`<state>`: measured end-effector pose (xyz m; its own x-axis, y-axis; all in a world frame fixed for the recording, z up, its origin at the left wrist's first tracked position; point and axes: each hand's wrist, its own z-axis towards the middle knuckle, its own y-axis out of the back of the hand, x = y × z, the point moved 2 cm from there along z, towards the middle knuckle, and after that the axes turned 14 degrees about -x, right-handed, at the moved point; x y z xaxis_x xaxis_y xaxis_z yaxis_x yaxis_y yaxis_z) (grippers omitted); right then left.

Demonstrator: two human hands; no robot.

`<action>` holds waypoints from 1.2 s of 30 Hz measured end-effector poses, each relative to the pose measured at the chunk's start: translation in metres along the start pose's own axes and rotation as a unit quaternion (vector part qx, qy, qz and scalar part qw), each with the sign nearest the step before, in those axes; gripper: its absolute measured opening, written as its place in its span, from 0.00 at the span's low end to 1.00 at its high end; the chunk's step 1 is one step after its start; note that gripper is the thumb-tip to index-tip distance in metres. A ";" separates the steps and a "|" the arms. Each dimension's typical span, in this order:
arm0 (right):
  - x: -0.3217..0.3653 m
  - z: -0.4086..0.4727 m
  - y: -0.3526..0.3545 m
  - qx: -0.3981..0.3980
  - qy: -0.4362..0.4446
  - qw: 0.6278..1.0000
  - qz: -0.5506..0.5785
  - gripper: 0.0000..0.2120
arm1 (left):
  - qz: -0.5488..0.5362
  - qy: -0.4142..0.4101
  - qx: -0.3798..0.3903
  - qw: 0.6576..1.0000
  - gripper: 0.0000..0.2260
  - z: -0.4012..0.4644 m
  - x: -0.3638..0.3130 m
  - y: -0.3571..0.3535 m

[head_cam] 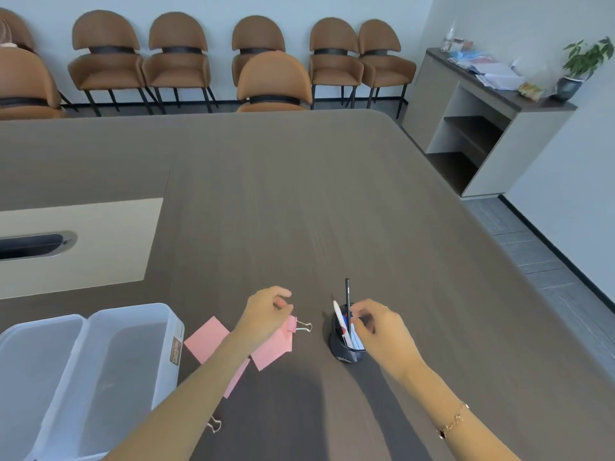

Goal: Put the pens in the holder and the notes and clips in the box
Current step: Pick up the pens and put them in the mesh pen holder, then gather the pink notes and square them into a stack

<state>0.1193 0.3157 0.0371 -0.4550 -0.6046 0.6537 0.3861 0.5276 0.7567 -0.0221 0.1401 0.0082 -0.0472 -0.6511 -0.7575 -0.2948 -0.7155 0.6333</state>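
Note:
A black mesh pen holder [344, 351] stands on the dark table with several pens [347, 306] upright in it. My right hand [379, 331] hovers at the holder's rim, fingers curled by the pens; I cannot tell if it grips one. My left hand [266, 312] pinches a pink binder clip [296, 325] just above a pink note [273, 349]. Two more pink notes [206, 339] [237, 377] lie beside and under my left forearm. A second binder clip [214, 424] lies near my left elbow. The clear plastic box [133, 361] sits open at the lower left, its lid [36, 367] folded out.
The table [299, 211] has a beige inset panel with a cable slot [36, 244] at the left. Brown chairs [273, 81] line the far edge and wall. A grey sideboard [482, 104] with papers and a plant stands at the right.

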 end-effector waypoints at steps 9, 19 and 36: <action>0.034 -0.025 -0.117 0.119 -0.008 0.993 -0.026 0.06 | 0.236 0.106 0.021 0.966 0.15 -0.005 0.119 0.056; 0.048 -0.004 -0.189 0.018 -0.226 0.972 -0.065 0.35 | 0.309 0.127 0.024 0.942 0.28 -0.016 0.146 0.030; 0.034 0.013 -0.196 0.073 -0.294 0.950 -0.073 0.32 | 0.266 0.074 -0.074 0.958 0.22 0.028 0.146 0.038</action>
<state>0.0180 0.1999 -0.0888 -0.8811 -0.2622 0.3936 0.1893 0.5671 0.8016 -0.0673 0.0251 -0.0826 -0.0143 -0.9549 -0.2967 -0.1270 -0.2926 0.9478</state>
